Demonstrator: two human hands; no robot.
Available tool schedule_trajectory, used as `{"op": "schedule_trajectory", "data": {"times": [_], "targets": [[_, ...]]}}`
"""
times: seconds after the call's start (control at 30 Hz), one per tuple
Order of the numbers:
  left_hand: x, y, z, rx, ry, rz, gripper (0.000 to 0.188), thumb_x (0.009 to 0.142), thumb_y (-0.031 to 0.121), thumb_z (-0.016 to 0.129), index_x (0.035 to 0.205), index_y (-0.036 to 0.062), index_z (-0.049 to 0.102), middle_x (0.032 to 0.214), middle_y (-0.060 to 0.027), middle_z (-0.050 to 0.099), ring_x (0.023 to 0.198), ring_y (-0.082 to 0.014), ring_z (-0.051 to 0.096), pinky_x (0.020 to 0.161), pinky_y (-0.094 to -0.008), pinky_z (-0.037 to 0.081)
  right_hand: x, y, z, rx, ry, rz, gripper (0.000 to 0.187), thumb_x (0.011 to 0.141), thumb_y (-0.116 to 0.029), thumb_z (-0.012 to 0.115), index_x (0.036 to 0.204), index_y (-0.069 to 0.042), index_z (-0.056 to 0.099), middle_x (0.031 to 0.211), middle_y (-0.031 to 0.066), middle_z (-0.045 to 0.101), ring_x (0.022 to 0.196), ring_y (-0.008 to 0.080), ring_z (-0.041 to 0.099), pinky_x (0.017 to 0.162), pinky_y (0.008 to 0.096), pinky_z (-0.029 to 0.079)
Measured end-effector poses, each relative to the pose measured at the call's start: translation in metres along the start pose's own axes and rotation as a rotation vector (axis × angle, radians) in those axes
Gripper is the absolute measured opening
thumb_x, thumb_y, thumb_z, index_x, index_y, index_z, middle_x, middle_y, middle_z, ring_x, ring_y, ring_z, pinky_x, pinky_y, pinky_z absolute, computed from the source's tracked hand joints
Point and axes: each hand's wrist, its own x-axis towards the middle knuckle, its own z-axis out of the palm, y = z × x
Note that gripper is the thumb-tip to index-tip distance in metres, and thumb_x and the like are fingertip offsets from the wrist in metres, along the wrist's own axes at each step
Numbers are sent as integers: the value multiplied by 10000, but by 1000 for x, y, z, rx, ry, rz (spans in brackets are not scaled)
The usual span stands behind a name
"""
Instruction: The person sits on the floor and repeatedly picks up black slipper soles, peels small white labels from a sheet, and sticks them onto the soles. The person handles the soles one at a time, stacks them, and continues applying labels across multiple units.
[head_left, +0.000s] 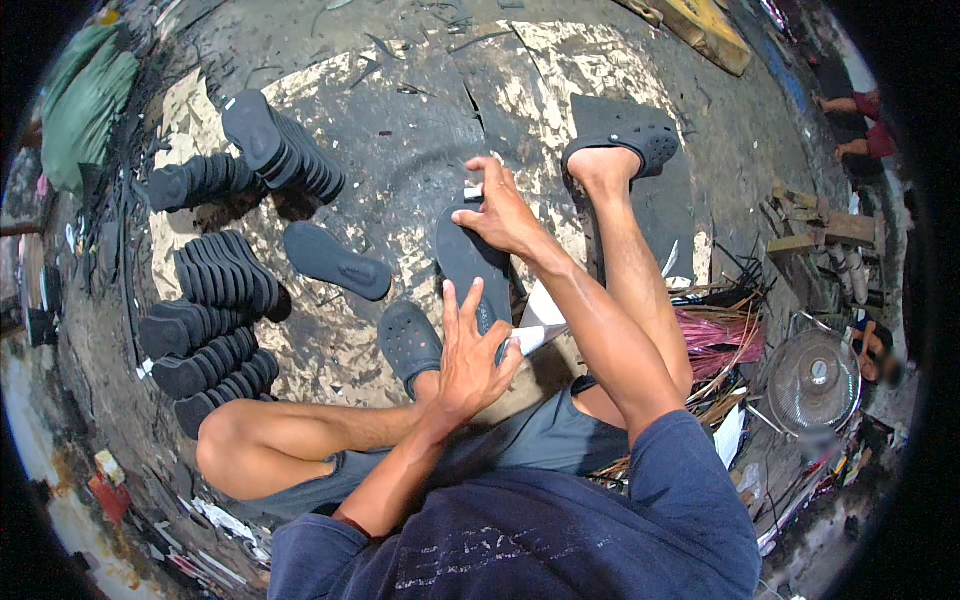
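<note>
A dark flat shoe sole (466, 248) lies lengthwise in front of me. My right hand (503, 213) is over its far end, thumb resting on the sole and fingers arched apart. A small white piece (473, 194) shows between that thumb and the forefinger; whether they touch it I cannot tell. My left hand (472, 360) is at the near end, two fingers stretched toward the sole. Its thumb and a lower finger pinch a white sheet (538, 335). To the left, another dark sole (338, 262) lies alone on the floor.
Several rows of stacked dark soles (228, 272) stand at the left. My feet wear dark clogs (410, 338), the right one on a dark mat (628, 118). A round fan (815, 380), pink strands (720, 338) and a wooden stand (822, 232) are right. Green cloth (88, 105) hangs far left.
</note>
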Motion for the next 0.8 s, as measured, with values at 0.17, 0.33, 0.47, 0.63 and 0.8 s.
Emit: {"op": "schedule_trajectory", "data": {"times": [0.17,0.33,0.47,0.63,0.8], "targets": [[15,1,-4,95,33,11,184,814,179,714,942,47,698,1537,-324,299,1433,-636,106,1158,-656,214,3,7,-17,403,-165,376,648,874,-80,747,1385,-2,356,923,64,636,827,112,608,726,282,506],[8,5,-5,84,-19,15,174,811,169,709,925,38,696,1530,-325,308,1426,-645,114,1157,-649,227,-4,-1,-22,545,-218,430,522,909,-68,711,1327,13,408,800,40,652,756,95,603,704,268,493],[6,4,-3,77,-18,11,152,810,153,702,912,40,691,1528,-320,314,1427,-639,133,1154,-641,248,-12,-21,-12,136,-234,218,477,880,-69,713,1275,2,456,762,56,641,764,185,627,716,359,500],[8,2,-5,78,-1,11,155,808,155,700,916,45,686,1538,-311,308,1434,-630,132,1155,-636,249,-10,-5,-3,-35,20,70,546,818,-73,746,1284,-45,463,1150,171,545,933,284,610,825,410,517],[-3,9,-16,99,-64,-15,165,813,164,694,928,46,682,1541,-323,299,1434,-631,118,1160,-638,235,6,33,-25,327,-48,409,242,921,-243,727,937,-11,658,793,4,617,722,99,537,654,299,463]]}}
